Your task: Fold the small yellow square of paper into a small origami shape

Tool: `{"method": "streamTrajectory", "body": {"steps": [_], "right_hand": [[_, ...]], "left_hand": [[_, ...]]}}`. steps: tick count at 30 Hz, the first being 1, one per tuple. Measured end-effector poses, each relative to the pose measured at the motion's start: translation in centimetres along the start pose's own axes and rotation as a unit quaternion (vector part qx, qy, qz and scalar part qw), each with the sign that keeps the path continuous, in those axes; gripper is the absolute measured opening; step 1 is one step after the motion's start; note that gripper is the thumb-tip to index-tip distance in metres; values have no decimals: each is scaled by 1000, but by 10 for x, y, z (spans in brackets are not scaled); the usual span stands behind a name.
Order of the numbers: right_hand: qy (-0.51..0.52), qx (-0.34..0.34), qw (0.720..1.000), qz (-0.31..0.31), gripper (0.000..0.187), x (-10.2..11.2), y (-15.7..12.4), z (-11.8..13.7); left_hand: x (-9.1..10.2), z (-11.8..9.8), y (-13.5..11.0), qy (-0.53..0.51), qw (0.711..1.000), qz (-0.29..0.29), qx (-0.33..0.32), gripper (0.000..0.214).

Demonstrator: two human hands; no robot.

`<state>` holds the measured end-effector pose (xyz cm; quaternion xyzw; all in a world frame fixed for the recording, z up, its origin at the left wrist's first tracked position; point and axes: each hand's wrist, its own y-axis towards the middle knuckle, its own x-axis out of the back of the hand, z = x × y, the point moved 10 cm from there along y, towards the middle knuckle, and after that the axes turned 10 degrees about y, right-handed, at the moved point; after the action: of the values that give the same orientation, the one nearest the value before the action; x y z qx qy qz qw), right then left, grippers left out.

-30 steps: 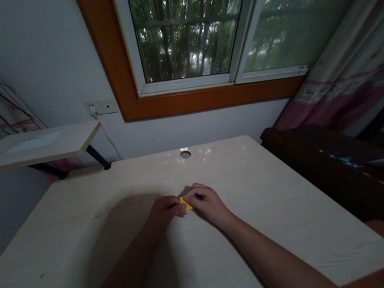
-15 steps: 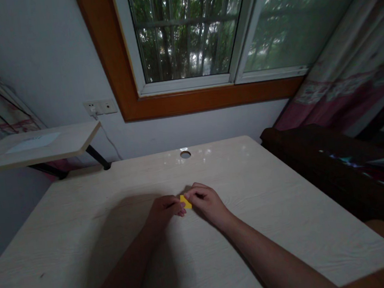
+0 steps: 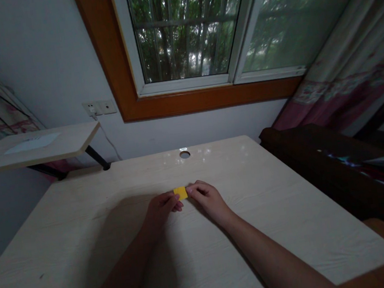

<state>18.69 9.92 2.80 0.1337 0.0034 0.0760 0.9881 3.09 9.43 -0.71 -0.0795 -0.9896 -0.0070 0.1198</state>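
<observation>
A small, flat yellow square of what looks like paper (image 3: 180,193) is held between my two hands, over the middle of the desk. My left hand (image 3: 162,208) pinches its left side, thumb on top and the other fingers curled below. At its right edge, the thumb and forefinger of my right hand (image 3: 208,198) are pressed together on it. My fingertips cover parts of both side edges. The pale wood-grain desk (image 3: 294,239) lies beneath both forearms.
A raised shelf (image 3: 68,138) on black legs stands at the desk's back left, with a white sheet (image 3: 32,143) on it. A round cable hole (image 3: 185,154) is near the back edge. Dark furniture (image 3: 305,153) adjoins the right side. A window (image 3: 192,32) is behind.
The yellow square has turned flatter and more level, moving slightly away from me, so more of its face shows. My left fingers have shifted on it; my right hand has moved only a little.
</observation>
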Motion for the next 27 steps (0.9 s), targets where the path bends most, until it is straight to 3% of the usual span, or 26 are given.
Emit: {"method": "streamTrajectory", "body": {"steps": [8, 16, 19, 22, 27], "right_hand": [[-6, -10, 1000, 11, 20, -1, 0, -7], [38, -33, 999, -12, 17, 1, 0, -11], [50, -41, 998, -20, 16, 2, 0, -12], [65, -55, 996, -25, 16, 3, 0, -15], [81, -61, 995, -9, 16, 0, 0, -14]], "left_hand": [[-4, -5, 0, 20, 1000, 12, -20, 36], [12, -16, -1, -54, 992, -61, -98, 31], [19, -30, -7, 41, 977, -107, -181, 29], [18, -47, -17, 163, 942, -133, -262, 26], [7, -60, -24, 263, 906, -127, -308, 28]]}}
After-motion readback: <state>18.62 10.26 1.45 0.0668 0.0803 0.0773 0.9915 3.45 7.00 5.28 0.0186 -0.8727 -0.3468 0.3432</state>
